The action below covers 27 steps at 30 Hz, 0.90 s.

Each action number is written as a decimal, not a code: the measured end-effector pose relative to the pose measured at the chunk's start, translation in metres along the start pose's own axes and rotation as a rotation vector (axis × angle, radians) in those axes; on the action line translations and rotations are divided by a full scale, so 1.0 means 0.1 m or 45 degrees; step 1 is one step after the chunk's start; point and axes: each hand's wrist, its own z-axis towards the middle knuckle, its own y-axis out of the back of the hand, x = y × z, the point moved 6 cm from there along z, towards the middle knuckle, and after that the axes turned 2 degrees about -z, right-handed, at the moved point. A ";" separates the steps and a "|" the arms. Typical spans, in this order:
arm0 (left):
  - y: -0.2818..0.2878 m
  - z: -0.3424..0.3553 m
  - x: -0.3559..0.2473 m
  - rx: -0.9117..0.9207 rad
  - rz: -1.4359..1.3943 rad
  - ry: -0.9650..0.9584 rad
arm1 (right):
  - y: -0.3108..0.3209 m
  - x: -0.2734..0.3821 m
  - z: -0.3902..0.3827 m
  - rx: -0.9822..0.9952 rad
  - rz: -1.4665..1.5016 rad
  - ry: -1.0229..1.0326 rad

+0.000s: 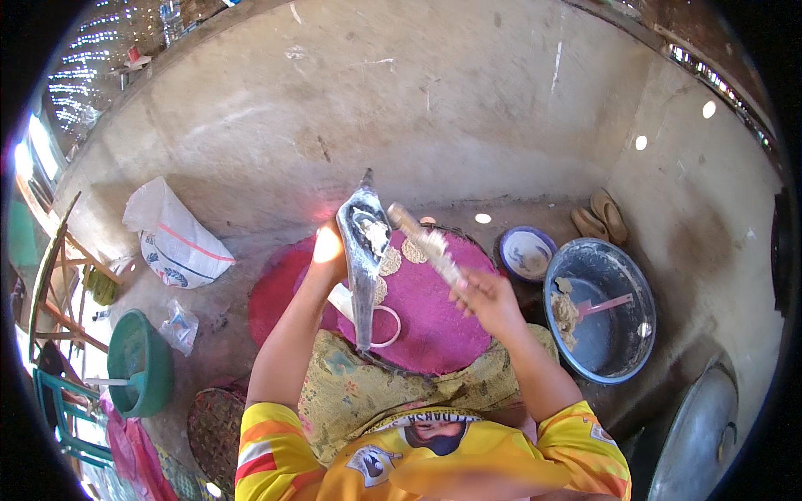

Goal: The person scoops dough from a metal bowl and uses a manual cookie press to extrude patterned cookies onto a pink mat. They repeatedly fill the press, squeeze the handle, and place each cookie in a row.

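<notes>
"What's over at the left?"

"A green basin (157, 391) with a pale-handled utensil (110, 382) reaching over its rim. Past that, a white sack (185, 240) sits near the wall, a clear plastic bag (180, 327) on the floor in front."

"And the left hand (329, 244)?"

"It's against the side of that long dark metal tool (361, 284), up over the pink cloth (447, 326). Its fingers go behind, so I can't tell how they're closed. Pale dough (376, 234) sits in the tool's opening."

"I see round patties (390, 261) on the cloth, just right of the tool."

"Yes, and a white ring (399, 326) lower down, partly behind it."

"The right hand (484, 301)?"

"Fingers wrapped around the lower end of a thick stick (437, 250) smeared with dough, its far end tilted toward the tool."

"Further right?"

"A blue-rimmed bowl (528, 252), then a big blue-grey basin (647, 305) with more dough and a pink spatula (606, 304). Brown shoes (614, 217) lie behind it; at the far right, a large round metal lid (695, 434)."
</notes>
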 end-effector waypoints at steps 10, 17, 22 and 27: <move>-0.01 -0.09 -0.30 -0.097 0.567 -0.197 | 0.01 0.07 -0.17 0.134 -0.214 0.074; -0.37 -0.34 -0.42 0.065 -0.589 0.460 | 0.32 0.54 -0.04 -0.042 -0.940 0.469; -0.58 -0.48 -0.78 0.219 1.052 -0.292 | 0.01 0.92 -0.23 -0.090 -1.654 0.914; -0.47 -0.37 -0.39 0.118 0.977 -0.084 | -0.21 1.02 -0.31 0.006 -2.000 0.978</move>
